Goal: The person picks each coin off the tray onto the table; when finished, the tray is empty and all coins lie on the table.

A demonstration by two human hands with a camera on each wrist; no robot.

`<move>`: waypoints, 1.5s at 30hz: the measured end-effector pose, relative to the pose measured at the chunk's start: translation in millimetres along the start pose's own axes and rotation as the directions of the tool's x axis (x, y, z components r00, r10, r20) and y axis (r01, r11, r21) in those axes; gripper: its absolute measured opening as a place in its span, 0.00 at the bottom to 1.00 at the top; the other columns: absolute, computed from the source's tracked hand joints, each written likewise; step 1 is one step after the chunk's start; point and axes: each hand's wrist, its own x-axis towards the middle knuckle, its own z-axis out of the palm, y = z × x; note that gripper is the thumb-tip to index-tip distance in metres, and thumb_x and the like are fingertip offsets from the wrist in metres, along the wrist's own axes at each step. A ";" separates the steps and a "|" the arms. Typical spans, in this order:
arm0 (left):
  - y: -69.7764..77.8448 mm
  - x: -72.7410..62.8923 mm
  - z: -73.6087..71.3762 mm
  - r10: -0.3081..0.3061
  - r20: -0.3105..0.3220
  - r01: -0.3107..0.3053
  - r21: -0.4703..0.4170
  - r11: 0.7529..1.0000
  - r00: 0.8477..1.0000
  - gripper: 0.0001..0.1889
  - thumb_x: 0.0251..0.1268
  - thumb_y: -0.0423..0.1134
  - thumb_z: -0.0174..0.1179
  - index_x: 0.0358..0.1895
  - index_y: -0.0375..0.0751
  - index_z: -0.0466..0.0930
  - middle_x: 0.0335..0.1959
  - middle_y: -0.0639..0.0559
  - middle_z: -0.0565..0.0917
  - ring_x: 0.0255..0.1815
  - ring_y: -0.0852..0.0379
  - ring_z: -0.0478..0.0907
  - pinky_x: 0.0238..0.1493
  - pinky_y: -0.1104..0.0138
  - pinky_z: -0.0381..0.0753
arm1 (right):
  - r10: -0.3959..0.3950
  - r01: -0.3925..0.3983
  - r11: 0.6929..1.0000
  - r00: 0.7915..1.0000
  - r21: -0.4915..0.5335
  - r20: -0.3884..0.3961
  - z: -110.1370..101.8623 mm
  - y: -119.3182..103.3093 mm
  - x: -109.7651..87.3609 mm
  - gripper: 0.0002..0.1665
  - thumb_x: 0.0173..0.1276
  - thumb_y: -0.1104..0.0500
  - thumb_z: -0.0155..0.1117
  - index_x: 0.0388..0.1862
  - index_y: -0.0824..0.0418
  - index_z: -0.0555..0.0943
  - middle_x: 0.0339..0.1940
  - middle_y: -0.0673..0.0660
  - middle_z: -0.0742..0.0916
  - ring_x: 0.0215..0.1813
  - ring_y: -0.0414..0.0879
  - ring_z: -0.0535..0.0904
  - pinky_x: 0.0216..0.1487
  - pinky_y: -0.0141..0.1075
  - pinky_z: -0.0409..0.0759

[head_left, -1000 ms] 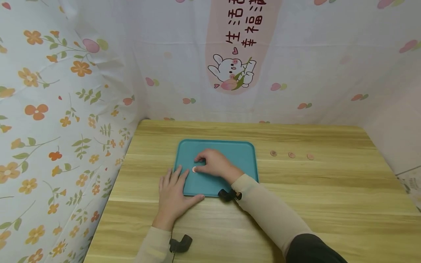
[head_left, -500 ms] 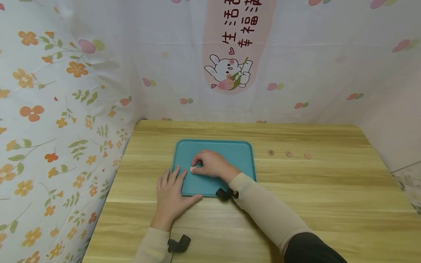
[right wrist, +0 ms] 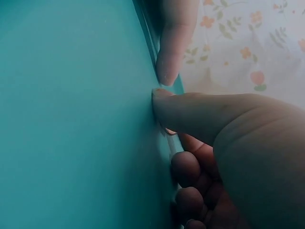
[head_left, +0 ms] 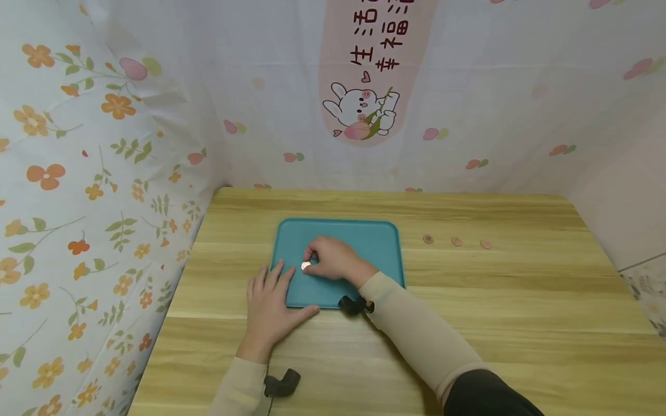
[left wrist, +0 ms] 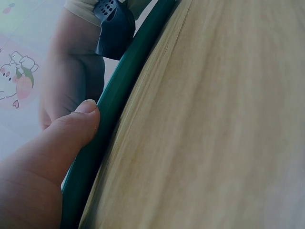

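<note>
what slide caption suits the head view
Right grip pinching a coin-like disc at a blue tray, three similar discs on the table.

Left hand [head_left: 270,303] palm-down, fingers [head_left: 272,279] spread, thumb [head_left: 306,314] out wide. Right hand [head_left: 333,259] in a pinch, forearm [head_left: 416,332] slanting in from the right.

"How's the light at your end?"
"On my screen the head view is soft and even, with a pale sheen on the near tabletop [head_left: 338,352] and the coin [head_left: 306,266] flaring white."
"And the wrist cameras?"
"Dimmer. On the left I see smeared wood grain and a milky, washed-out curtain [left wrist: 19,126]. On the right, the tray [right wrist: 71,95] darkens downward, and the folded fingers of the right hand [right wrist: 248,143] sit in shadow."
</note>
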 end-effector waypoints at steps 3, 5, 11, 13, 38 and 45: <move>-0.2 -0.1 0.4 0.005 -0.008 -0.005 -0.004 1.000 1.000 0.56 0.49 0.73 0.75 0.76 0.39 0.75 0.80 0.36 0.68 0.82 0.27 0.54 0.76 0.29 0.46 | -0.022 0.022 1.000 1.000 -0.003 0.005 -2.2 -0.1 -0.6 0.10 0.73 0.48 0.75 0.42 0.50 0.85 0.39 0.47 0.83 0.41 0.42 0.77 0.46 0.38 0.79; 0.0 0.1 0.7 0.008 -0.012 -0.008 -0.004 1.000 1.000 0.55 0.49 0.74 0.75 0.76 0.39 0.75 0.80 0.36 0.69 0.82 0.27 0.54 0.76 0.29 0.46 | -0.051 0.051 0.999 0.999 0.009 0.002 -3.4 0.6 -1.7 0.10 0.73 0.49 0.76 0.40 0.51 0.83 0.37 0.46 0.82 0.39 0.42 0.76 0.44 0.38 0.78; 0.4 1.5 0.9 0.012 -0.012 -0.012 -0.005 1.000 1.000 0.56 0.49 0.74 0.75 0.76 0.39 0.75 0.80 0.36 0.68 0.82 0.27 0.54 0.76 0.29 0.46 | -0.122 0.127 0.980 0.992 0.155 -0.043 -5.8 9.6 -8.1 0.12 0.75 0.57 0.74 0.38 0.52 0.77 0.32 0.45 0.82 0.33 0.40 0.75 0.39 0.35 0.75; 0.8 1.4 0.3 0.005 -0.006 -0.005 -0.002 1.000 1.000 0.56 0.49 0.74 0.75 0.77 0.40 0.75 0.81 0.37 0.68 0.82 0.27 0.53 0.76 0.29 0.46 | -0.115 0.132 0.956 0.990 0.264 -0.078 -7.5 13.5 -11.4 0.11 0.76 0.59 0.72 0.40 0.54 0.76 0.33 0.47 0.82 0.32 0.41 0.74 0.38 0.36 0.74; 5.8 -1.5 -1.9 -0.027 0.035 0.027 -0.003 1.000 0.999 0.57 0.49 0.74 0.75 0.78 0.40 0.74 0.82 0.37 0.65 0.83 0.26 0.52 0.77 0.30 0.45 | 0.135 0.055 0.856 0.936 0.514 -0.325 -48.9 58.9 -94.9 0.07 0.76 0.56 0.73 0.48 0.56 0.86 0.34 0.52 0.86 0.29 0.48 0.74 0.31 0.35 0.73; 5.6 -1.0 -2.8 -0.026 0.040 0.027 -0.009 1.000 0.999 0.56 0.50 0.74 0.75 0.78 0.40 0.74 0.82 0.37 0.65 0.83 0.26 0.51 0.77 0.29 0.44 | 0.232 0.004 0.846 0.897 0.533 -0.375 -57.8 94.2 -132.6 0.09 0.76 0.57 0.73 0.48 0.61 0.87 0.35 0.55 0.86 0.31 0.49 0.77 0.32 0.34 0.77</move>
